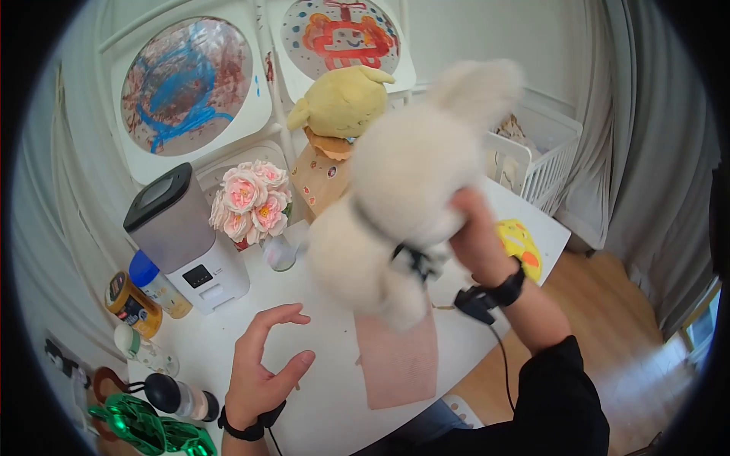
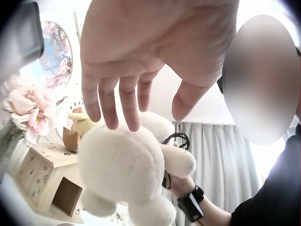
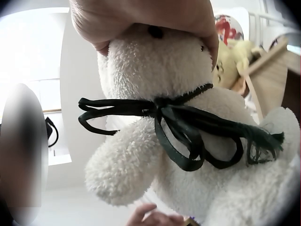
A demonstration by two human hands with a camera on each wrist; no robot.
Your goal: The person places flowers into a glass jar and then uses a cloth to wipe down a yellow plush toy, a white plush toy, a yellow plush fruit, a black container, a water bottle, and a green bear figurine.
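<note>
A fluffy white plush toy [image 1: 411, 175] is held up above the white table by my right hand [image 1: 483, 235], which grips its head. In the right wrist view the fingers wrap over the head of the plush [image 3: 155, 66], and a dark ribbon bow [image 3: 162, 110] is tied at its neck. My left hand [image 1: 262, 365] is held over the table, touching nothing, thumb and fingers apart. The left wrist view shows the left hand [image 2: 155, 52] with fingers extended and the plush [image 2: 122, 165] beyond them. A pink cloth [image 1: 399, 365] lies on the table under the toy.
Pink flowers [image 1: 255, 197] in a glass vase, a grey-and-white appliance [image 1: 190, 243] and several bottles and jars line the left side. Behind the plush are a wooden box [image 1: 319, 178] and a yellow plush [image 1: 346, 102]. A yellow item [image 1: 519, 247] lies at the right edge.
</note>
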